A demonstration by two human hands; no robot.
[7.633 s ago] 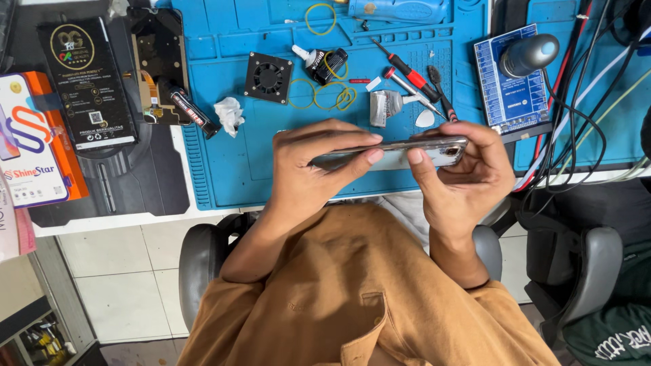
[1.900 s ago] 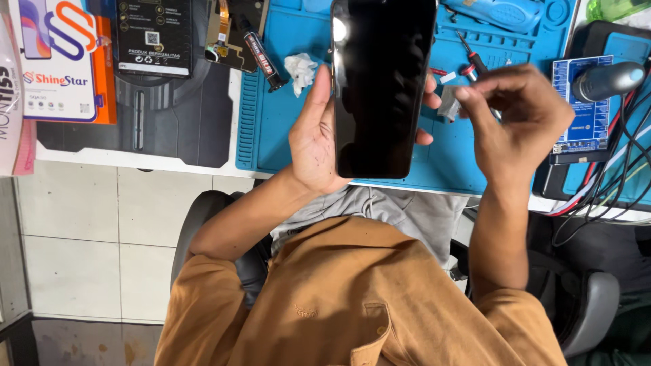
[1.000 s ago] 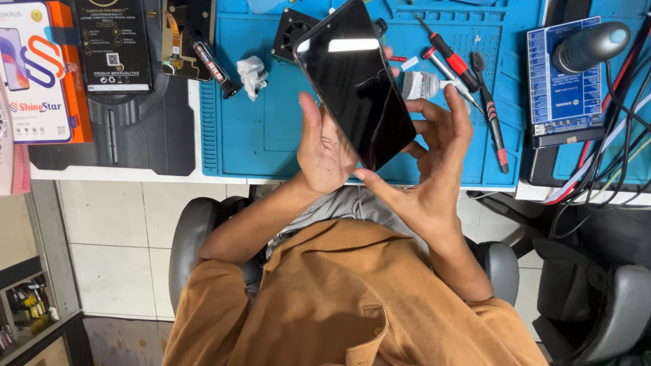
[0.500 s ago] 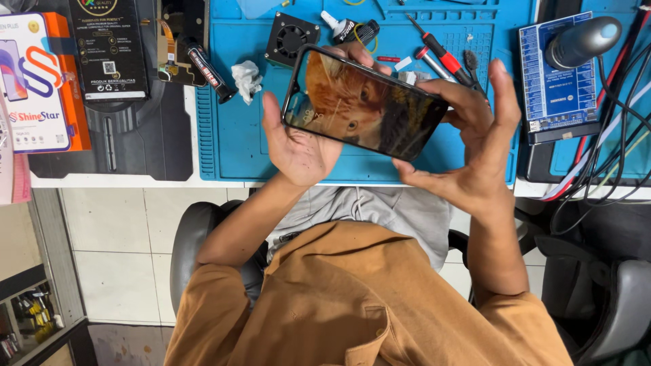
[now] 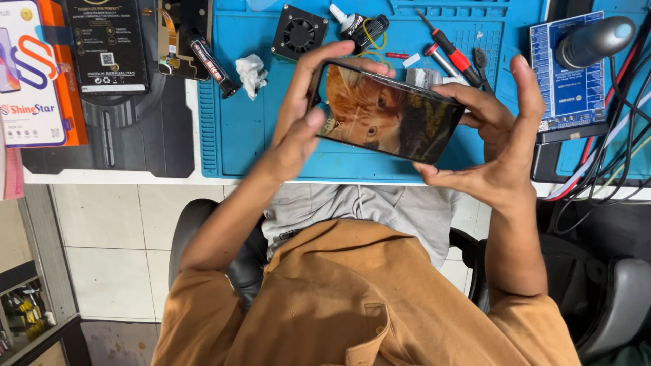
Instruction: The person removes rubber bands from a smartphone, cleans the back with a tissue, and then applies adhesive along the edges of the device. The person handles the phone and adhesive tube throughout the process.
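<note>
Since half a second ago, the phone [image 5: 388, 112] sits lower, at upper centre, screen lit. My left hand [image 5: 302, 118] clamps one short end, my right hand [image 5: 495, 142] cradles the other, fingers partly open. Judged light, stiff, slippery glass: hold the edges. Beneath: blue mat [image 5: 244, 142], screwdrivers [image 5: 451, 54], small fan [image 5: 299, 32], cables [image 5: 610, 163] crowding right.

Both hands raised, left hand [image 5: 308, 112] and right hand [image 5: 491, 146] fingers curled.

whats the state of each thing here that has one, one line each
phone: screen lit, showing an orange cat picture, held sideways above the mat
left hand: gripping the phone's left end
right hand: holding the phone's right end, fingers spread
small fan: lying flat on the mat
red screwdriver: lying unused
</note>
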